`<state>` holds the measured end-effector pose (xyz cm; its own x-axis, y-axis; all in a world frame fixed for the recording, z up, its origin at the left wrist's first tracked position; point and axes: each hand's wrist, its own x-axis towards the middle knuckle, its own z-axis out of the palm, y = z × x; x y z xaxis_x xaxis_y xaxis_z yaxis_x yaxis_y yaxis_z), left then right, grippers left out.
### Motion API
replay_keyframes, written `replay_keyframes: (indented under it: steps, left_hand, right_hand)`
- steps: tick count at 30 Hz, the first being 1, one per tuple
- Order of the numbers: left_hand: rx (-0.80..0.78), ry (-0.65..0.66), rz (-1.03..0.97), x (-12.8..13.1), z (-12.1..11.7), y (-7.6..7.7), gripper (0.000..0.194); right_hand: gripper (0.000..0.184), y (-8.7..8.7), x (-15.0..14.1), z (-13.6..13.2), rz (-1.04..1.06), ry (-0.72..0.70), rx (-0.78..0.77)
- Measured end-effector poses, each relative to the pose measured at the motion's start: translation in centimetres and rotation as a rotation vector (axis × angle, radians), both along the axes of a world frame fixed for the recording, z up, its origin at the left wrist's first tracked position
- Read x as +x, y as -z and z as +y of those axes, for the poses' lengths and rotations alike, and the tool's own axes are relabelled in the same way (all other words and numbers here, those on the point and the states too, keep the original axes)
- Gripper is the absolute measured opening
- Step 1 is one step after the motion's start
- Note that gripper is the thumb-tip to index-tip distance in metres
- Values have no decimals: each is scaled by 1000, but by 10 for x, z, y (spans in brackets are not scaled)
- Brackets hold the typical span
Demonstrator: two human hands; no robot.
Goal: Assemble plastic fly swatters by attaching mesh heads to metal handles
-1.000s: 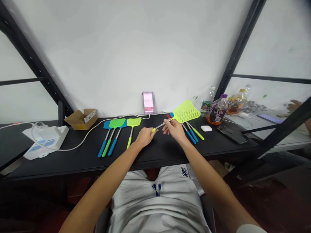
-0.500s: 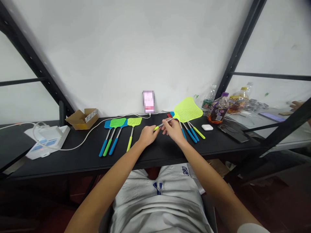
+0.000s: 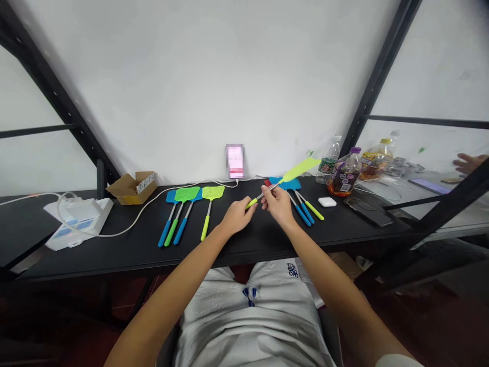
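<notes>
1. The black surface (image 3: 130, 252) spans the middle of the frame, below a pale wall (image 3: 191, 92).
2. The black metal frame (image 3: 382, 76) slants down at upper right (a matching bar (image 3: 57, 97) slants at upper left).
3. The held yellow-green swatter (image 3: 300, 169) is raised right of centre, its blade turned nearly edge-on. It partly blocks the view of the right-hand swatters (image 3: 292, 183), which lie behind it with blue and yellow-green grips (a bit of red shows there too).
4. Left of centre, four swatters (image 3: 187, 193) lie side by side: blue, green, blue and yellow-green, grips toward the bottom.
5. The left hand (image 3: 237, 216) is closed around the held swatter's grip; the right hand (image 3: 277, 204) pinches its shaft.
6. At far left sits a white device (image 3: 78, 224), with a white cable (image 3: 99, 236) looping across. The open cardboard box (image 3: 132, 192) is just beside the cable.
7. At right stand a clear bottle (image 3: 327, 165) and a purple-capped bottle (image 3: 345, 176) (a yellow-capped bottle (image 3: 376, 159) is beyond).
8. A dark phone (image 3: 367, 211) lies at right; a lit phone (image 3: 235, 162) leans upright at centre.
9. Another person's hand (image 3: 469, 164) shows at the right edge.
10. A small white case (image 3: 327, 202) lies near the dark phone.
</notes>
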<state>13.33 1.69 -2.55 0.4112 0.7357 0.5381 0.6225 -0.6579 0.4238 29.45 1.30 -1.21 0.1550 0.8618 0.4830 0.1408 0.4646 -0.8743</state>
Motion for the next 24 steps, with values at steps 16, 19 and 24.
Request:
replay_keyframes:
  steps: [16, 19, 24]
  left_hand:
    - [-84, -389, -224, -97, -45, -32, 34]
    - [-31, -700, 5, -141, -51, -31, 39]
    - [-196, -897, 297, -167, -55, -25, 46]
  right_hand:
    - [37, -21, 30, -6, -503, 161, 170]
    - [28, -25, 62, 5, -670, 260, -74]
    - [35, -23, 94, 14, -1045, 325, -545]
